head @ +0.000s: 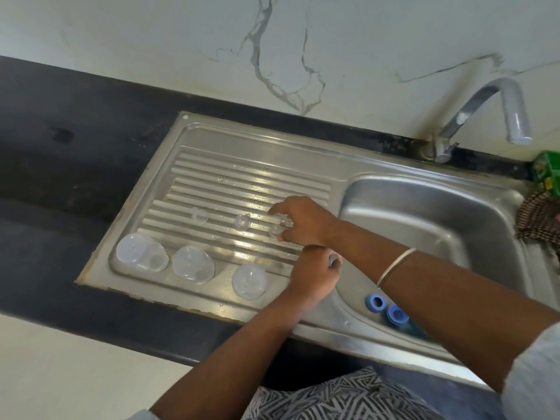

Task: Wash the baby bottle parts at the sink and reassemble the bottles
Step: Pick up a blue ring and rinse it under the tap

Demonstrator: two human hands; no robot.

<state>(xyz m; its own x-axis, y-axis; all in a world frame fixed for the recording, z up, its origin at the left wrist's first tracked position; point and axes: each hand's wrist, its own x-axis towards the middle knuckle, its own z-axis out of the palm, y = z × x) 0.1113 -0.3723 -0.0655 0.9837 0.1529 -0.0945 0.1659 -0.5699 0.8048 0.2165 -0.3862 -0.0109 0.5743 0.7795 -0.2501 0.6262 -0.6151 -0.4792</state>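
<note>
Three clear dome caps (141, 252) (193, 263) (249, 281) stand along the front of the steel drainboard (212, 165). Behind them lies a row of clear nipples (200, 215) (242, 222). My right hand (303, 221), with a bangle on its wrist, reaches across and pinches a third clear nipple (276, 230) on the ribs. Just below it, my left hand (315, 274) is curled round a small bluish part (333, 260), mostly hidden by the fingers. Two blue bottle rings (377, 303) (397, 315) lie at the near edge of the sink basin (424, 213).
A chrome tap (485, 110) stands behind the basin, with no water running. A green packet (547, 174) and a patterned cloth (539, 219) sit at the right edge. Black countertop (75, 177) extends to the left, and a marble wall rises behind.
</note>
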